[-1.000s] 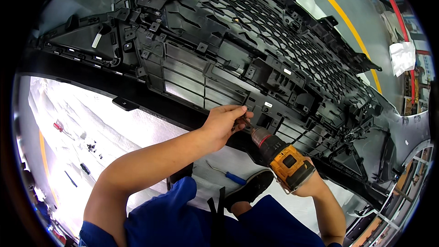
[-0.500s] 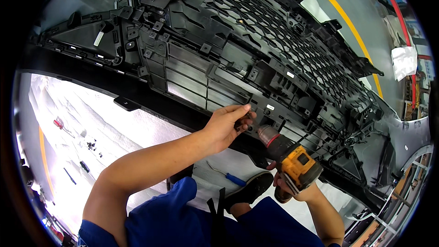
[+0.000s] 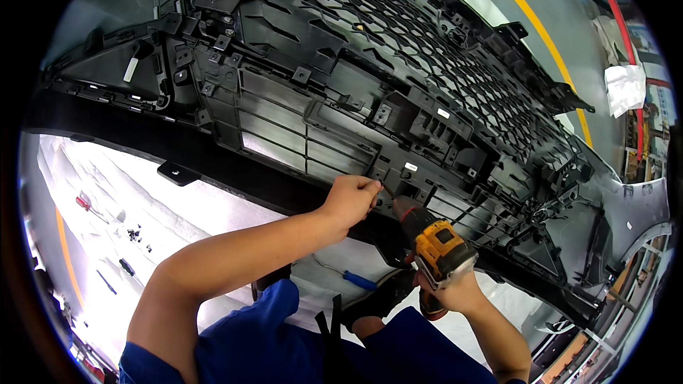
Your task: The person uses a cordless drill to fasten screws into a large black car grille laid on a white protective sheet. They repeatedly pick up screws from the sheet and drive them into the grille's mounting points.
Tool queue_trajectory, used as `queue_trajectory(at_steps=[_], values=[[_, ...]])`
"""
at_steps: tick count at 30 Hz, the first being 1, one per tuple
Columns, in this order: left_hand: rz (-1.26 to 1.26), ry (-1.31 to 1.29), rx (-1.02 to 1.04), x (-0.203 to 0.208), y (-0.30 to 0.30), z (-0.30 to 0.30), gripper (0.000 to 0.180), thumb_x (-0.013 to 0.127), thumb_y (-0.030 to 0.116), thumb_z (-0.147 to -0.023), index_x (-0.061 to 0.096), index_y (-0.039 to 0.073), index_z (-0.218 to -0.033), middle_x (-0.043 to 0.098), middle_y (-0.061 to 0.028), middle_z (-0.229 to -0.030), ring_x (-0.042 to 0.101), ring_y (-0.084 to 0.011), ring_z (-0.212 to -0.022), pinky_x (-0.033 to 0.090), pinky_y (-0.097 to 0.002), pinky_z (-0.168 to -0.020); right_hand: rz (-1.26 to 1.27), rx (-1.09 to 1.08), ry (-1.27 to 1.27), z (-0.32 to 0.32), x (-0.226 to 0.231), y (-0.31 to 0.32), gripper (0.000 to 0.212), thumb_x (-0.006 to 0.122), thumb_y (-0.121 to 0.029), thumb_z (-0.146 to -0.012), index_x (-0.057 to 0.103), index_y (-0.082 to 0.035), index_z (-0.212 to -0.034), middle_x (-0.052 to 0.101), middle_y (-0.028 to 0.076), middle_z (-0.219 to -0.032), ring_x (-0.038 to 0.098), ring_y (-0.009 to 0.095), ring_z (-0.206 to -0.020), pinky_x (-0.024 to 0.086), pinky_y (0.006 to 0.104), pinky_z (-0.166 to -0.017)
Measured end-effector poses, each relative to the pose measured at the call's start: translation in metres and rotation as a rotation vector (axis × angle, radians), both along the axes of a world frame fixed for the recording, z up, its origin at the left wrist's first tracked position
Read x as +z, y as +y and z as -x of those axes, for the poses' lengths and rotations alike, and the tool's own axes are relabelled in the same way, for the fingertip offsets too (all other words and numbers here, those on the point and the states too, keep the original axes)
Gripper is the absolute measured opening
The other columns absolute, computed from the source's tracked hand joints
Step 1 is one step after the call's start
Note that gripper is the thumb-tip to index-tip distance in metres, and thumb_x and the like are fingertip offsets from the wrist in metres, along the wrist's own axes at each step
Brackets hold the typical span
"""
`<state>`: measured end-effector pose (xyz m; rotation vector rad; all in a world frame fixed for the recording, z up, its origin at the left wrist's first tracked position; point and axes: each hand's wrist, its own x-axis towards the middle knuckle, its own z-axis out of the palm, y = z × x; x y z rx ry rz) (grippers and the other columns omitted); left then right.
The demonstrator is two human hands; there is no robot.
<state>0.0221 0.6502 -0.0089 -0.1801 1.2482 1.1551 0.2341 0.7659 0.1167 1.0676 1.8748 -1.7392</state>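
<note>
My right hand [image 3: 449, 290] grips the handle of a yellow and black cordless drill [image 3: 440, 245], whose nose points up and left at a black plastic car bumper [image 3: 213, 124]. Just left of the drill's chuck, my left hand [image 3: 348, 205] is closed, thumb and fingertips pinched together against the bumper's lower middle. Anything small between those fingertips is hidden. The drill's front end sits close beside them, over a bar below the slatted opening. I cannot tell whether its tip touches the bumper.
A honeycomb grille [image 3: 405, 35] spans the bumper's far side. Below lies a white sheet [image 3: 107, 192] holding a blue-handled tool [image 3: 360, 281], small dark fasteners [image 3: 135, 233] and a red-handled tool [image 3: 82, 203]. My shoe [image 3: 380, 295] is under the drill. A metal rack [image 3: 605, 341] stands at right.
The drill has shifted left and slightly up. My left hand has lowered a little, its fingers drawn closer together. The whole view has shifted slightly, the bumper appearing farther left.
</note>
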Motion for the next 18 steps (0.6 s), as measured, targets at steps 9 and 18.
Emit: queue_trajectory(at_steps=[9, 18], values=[[-0.008, -0.084, 0.048, -0.017, 0.004, 0.0, 0.023, 0.056, 0.019, -0.103, 0.068, 0.003, -0.115, 0.054, -0.0002, -0.074, 0.048, -0.0113, -0.068, 0.042, -0.0265, -0.061, 0.167, -0.157, -0.079, 0.037, 0.005, 0.009, 0.053, 0.074, 0.007, -0.079, 0.057, 0.0, -0.128, 0.071, 0.01, -0.114, 0.069, 0.021, -0.102, 0.056, 0.0345, -0.09], [0.002, -0.054, 0.112, -0.006, 0.0, 0.009, 0.025, 0.05, 0.017, -0.1, 0.064, 0.001, -0.111, 0.058, -0.0035, -0.078, 0.052, -0.0134, -0.071, 0.044, -0.0272, -0.063, -0.044, 0.09, -0.093, 0.055, 0.005, 0.019, 0.038, 0.077, 0.0, -0.072, 0.066, -0.001, -0.108, 0.071, 0.01, -0.097, 0.068, 0.02, -0.083, 0.056, 0.0334, -0.077]])
